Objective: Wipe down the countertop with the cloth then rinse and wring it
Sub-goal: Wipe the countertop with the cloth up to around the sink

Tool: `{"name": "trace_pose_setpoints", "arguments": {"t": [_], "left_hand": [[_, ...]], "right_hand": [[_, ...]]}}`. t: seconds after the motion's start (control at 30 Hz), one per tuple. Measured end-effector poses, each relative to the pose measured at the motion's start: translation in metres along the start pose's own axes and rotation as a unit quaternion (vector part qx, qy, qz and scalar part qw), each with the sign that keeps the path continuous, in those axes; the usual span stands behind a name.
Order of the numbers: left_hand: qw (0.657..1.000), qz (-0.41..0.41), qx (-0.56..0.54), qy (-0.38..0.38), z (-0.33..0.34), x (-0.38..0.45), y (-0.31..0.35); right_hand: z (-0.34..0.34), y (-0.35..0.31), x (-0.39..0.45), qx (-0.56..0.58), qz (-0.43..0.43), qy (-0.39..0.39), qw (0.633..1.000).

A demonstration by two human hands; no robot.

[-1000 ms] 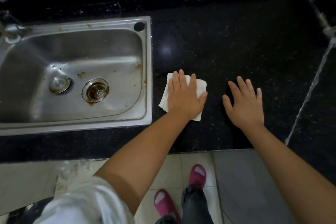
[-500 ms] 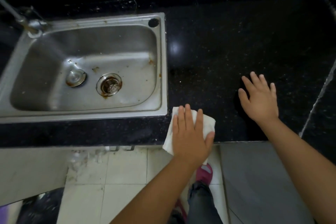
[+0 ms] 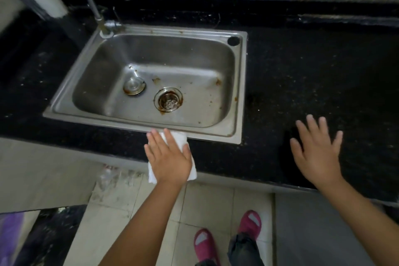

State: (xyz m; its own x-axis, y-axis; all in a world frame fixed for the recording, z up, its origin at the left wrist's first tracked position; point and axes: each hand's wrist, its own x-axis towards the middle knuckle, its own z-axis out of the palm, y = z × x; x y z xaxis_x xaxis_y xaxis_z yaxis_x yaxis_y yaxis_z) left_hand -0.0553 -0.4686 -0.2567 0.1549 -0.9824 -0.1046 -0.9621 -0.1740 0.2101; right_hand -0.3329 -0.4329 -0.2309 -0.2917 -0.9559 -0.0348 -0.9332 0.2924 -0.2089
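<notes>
Along the front strip of the black countertop (image 3: 302, 84), seen from the head camera, the left hand (image 3: 169, 157) lies flat with straight fingers on a white cloth (image 3: 180, 138). The cloth is folded and somewhat crumpled; its far edge touches the near rim of the steel sink (image 3: 240, 93), and its near edge hangs just past the counter's front lip. Most of the cloth is hidden under the palm, so its full outline cannot be told. The right hand (image 3: 316, 149) is spread wide, fingers straight and apart, over the counter to the right of the sink and holds nothing; it is motion-blurred, and it appears to hover or rest lightly, though contact cannot be confirmed. Rust-stained fittings sit in the sink basin: a drain (image 3: 168, 99) and, to its left, a round plug (image 3: 133, 85). A curved faucet (image 3: 95, 0) rises from the sink's far left corner. Below the counter edge, pink slippers (image 3: 226, 237) stand on pale floor tiles (image 3: 133, 211).
</notes>
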Motion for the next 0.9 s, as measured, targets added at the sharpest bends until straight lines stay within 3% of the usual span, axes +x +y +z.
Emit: {"name": "trace_pose_setpoints", "arguments": {"t": [0.07, 0.2, 0.33, 0.43, 0.57, 0.7, 0.9], "left_hand": [[0.999, -0.033, -0.007, -0.002, -0.006, 0.011, -0.013], [1.0, -0.017, -0.006, -0.004, -0.006, 0.016, -0.02], [0.993, 0.107, 0.036, 0.021, 0.005, 0.008, -0.007], [0.98, 0.2, 0.025, 0.002, 0.009, -0.004, 0.026], [0.952, 0.302, 0.03, -0.042, 0.012, -0.007, 0.066], [0.9, 0.42, 0.054, -0.103, 0.021, -0.013, 0.106], [0.909, 0.397, 0.068, -0.107, 0.022, 0.019, 0.173]], "right_hand": [[0.017, -0.025, -0.014, 0.0, -0.02, -0.026, 0.999], [0.037, -0.045, -0.026, -0.035, 0.011, -0.04, 0.999], [0.039, -0.043, -0.026, -0.006, 0.012, -0.004, 1.0], [0.036, -0.041, -0.029, 0.101, 0.011, 0.04, 0.994], [0.02, -0.027, -0.028, 0.293, 0.073, 0.072, 0.951], [0.008, 0.007, -0.019, 0.249, 0.071, 0.082, 0.962], [0.001, 0.044, 0.009, 0.137, 0.06, -0.013, 0.989]]}}
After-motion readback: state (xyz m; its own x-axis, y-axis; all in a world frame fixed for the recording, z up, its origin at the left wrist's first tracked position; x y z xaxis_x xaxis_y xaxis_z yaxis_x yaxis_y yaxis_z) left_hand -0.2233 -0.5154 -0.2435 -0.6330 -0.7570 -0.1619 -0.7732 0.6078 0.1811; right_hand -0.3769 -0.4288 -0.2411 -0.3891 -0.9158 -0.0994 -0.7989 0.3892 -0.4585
